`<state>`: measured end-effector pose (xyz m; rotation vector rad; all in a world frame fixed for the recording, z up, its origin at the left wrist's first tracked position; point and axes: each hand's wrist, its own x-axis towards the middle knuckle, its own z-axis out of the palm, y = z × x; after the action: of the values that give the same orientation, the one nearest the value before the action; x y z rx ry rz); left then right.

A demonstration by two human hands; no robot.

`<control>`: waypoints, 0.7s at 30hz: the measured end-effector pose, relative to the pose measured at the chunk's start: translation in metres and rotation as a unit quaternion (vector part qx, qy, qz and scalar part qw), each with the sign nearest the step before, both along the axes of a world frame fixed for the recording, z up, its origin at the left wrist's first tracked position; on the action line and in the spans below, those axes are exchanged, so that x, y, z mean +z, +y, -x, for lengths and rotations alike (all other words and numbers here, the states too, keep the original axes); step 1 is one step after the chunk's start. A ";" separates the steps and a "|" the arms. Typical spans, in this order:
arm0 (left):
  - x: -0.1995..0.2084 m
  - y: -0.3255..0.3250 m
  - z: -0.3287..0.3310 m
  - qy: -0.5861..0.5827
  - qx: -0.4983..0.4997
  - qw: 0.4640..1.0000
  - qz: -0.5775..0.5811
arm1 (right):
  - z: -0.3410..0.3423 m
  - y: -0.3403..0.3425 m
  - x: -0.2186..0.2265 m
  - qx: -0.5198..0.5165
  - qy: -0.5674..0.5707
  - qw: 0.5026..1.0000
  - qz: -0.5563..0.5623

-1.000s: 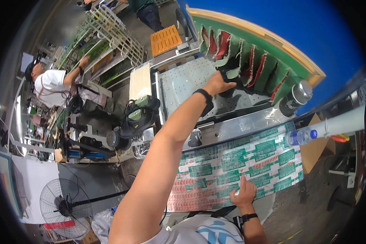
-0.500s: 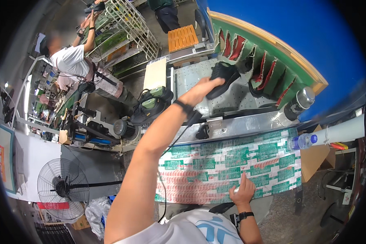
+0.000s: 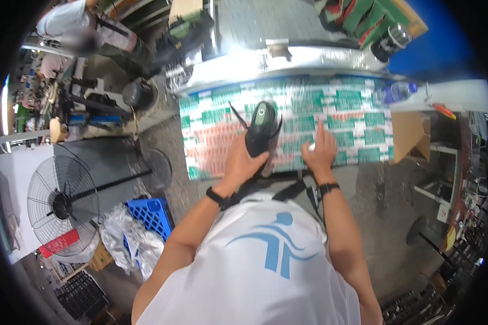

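My left hand (image 3: pixel 242 162) is closed around a black shoe (image 3: pixel 260 138) above the near part of the taped table. The shoe's opening faces up, with a green patch inside, and dark lace ends stick out at both sides. To its right, my right hand (image 3: pixel 321 149) is over the table (image 3: pixel 295 130), index finger stretched forward. Its thumb and other fingers are curled at a small pale thing too small to name. Green and white printed tape covers the tabletop.
A plastic bottle (image 3: pixel 397 92) lies at the table's right end, by a cardboard box (image 3: pixel 409 135). Beyond the table runs a metal ledge (image 3: pixel 309 58), with black and green shoes (image 3: pixel 183 35) at far left. A fan (image 3: pixel 62 203) and a blue crate (image 3: pixel 152 216) stand left. Another person (image 3: pixel 73 24) is far left.
My left hand has brought the black shoe from the metal surface beyond the ledge back to the taped table. The view has shifted; my right hand keeps its pose over the table.
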<state>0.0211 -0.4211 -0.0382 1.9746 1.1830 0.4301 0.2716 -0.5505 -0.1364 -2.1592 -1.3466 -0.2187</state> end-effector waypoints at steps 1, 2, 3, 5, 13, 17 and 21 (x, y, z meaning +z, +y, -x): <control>-0.004 -0.006 0.002 0.025 -0.006 0.999 0.027 | 0.001 0.002 0.003 0.002 -0.001 1.000 0.017; -0.007 -0.008 0.002 0.047 -0.014 0.998 0.051 | -0.001 0.005 0.005 -0.002 0.009 1.000 0.013; -0.010 -0.007 0.005 0.051 -0.021 0.996 0.075 | 0.003 0.004 0.010 0.000 0.019 1.000 0.005; 0.002 0.006 0.013 0.063 -0.043 0.984 0.159 | 0.013 -0.005 0.024 0.003 0.103 0.995 0.015; -0.038 0.083 0.003 -0.068 -0.052 0.996 -0.012 | 0.114 -0.002 0.107 0.277 0.152 0.949 0.013; -0.030 0.098 -0.036 0.030 -0.149 0.979 0.133 | 0.117 0.005 0.099 0.257 0.077 0.961 0.071; -0.025 0.099 -0.027 -0.047 -0.151 0.967 0.199 | 0.121 0.005 0.109 0.240 0.182 0.950 0.085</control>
<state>0.0484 -0.3221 -0.0635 1.7221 0.8142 0.1134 0.1506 -0.5460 -0.0273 -1.8073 -1.6511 0.4781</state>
